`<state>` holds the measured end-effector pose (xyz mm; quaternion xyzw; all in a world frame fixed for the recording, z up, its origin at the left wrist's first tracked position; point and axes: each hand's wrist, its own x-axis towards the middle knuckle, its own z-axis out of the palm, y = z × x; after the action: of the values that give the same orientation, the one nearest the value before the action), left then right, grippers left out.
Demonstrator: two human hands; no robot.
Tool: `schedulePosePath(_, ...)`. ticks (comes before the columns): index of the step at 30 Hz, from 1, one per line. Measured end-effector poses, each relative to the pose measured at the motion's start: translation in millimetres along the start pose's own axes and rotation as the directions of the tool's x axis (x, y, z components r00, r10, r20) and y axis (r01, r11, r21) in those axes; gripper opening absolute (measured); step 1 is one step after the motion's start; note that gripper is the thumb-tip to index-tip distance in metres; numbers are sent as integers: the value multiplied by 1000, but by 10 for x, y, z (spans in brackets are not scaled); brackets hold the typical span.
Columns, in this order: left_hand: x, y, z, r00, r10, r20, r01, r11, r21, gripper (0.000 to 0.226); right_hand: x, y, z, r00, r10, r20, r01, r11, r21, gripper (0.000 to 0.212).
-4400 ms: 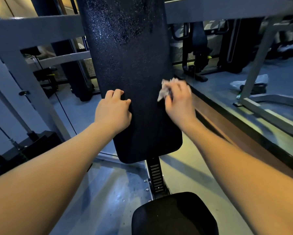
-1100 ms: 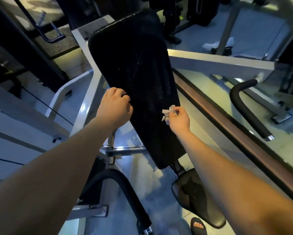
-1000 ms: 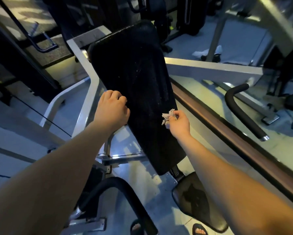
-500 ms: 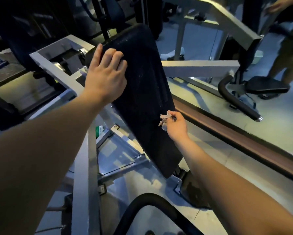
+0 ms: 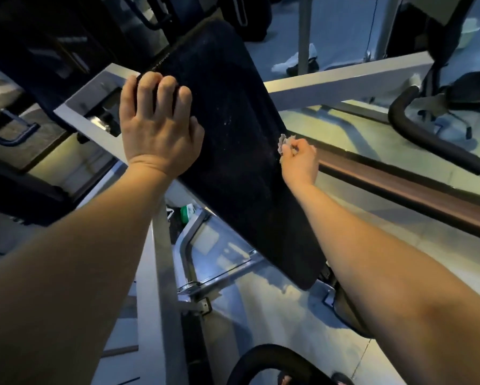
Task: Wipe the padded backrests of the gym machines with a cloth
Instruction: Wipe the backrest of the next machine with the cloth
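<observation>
A long black padded backrest (image 5: 239,151) slants from upper left to lower right through the middle of the view, with pale specks on its surface. My left hand (image 5: 158,126) lies on its upper left edge, fingers curled over the rim of the pad. My right hand (image 5: 300,157) is at the pad's right edge and pinches a small crumpled grey cloth (image 5: 282,141), which touches that edge.
Grey steel frame beams (image 5: 338,84) cross behind and below the pad. A black foam handle (image 5: 427,140) curves at right, another (image 5: 272,362) at the bottom. A brown ledge (image 5: 405,190) runs diagonally at right. The black seat (image 5: 350,315) lies partly behind my right forearm.
My left hand has climbed from the pad's middle left edge to its upper left edge. My right hand stays at the right edge with the cloth. The view has swung to the left.
</observation>
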<state>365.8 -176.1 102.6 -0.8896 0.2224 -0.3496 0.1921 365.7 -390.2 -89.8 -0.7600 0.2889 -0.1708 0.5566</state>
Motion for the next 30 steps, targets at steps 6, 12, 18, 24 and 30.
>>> schedulePosePath(6,10,-6,63,996,3,-85,-2,1000,15,40,-521,140,186,975,-223,-22,220,971,-96,25)
schedulePosePath(12,-17,-17,113,995,0,-101,0,1000,-1,41,-96,33,75,978,-200,-53,195,977,-91,17)
schedulePosePath(18,-18,-27,133,992,8,-130,-7,1000,5,41,-411,108,282,981,-158,-111,157,987,-18,18)
schedulePosePath(24,-15,-36,120,990,9,-142,-9,1000,-2,39,-83,122,24,988,-149,-42,147,988,-43,16)
schedulePosePath(30,-28,-31,151,993,-1,-119,1,1000,3,41,-222,325,110,999,-18,-39,12,988,-155,21)
